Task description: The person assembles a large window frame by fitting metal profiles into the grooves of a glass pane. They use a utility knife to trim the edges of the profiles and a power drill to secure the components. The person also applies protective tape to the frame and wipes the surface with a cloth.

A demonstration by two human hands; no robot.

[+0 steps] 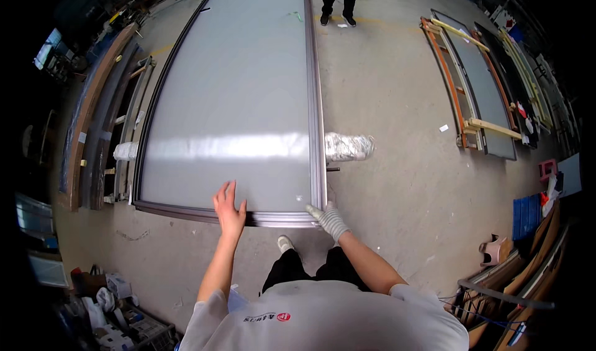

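Note:
A large framed glass panel (230, 90) lies flat in front of me, its pane frosted grey and its metal frame dark with a purplish sheen. Over the near edge my bare left hand (230, 209) has its fingers apart and holds nothing; whether the palm touches the frame is hard to tell. At the near right corner my right hand (330, 219), in a pale ribbed glove, is closed on the frame, thumb on top and fingers along the outer side. Padded supports wrapped in clear film (349, 146) stick out from under the panel on both sides.
Long wrapped panels (87, 121) and frames lie at the left. More frames with wooden bars (475, 90) rest at the right. A person (339, 3) stands beyond the panel. A pink stool (495, 250), blue crate (526, 217) and stacked boards (524, 276) are at the near right.

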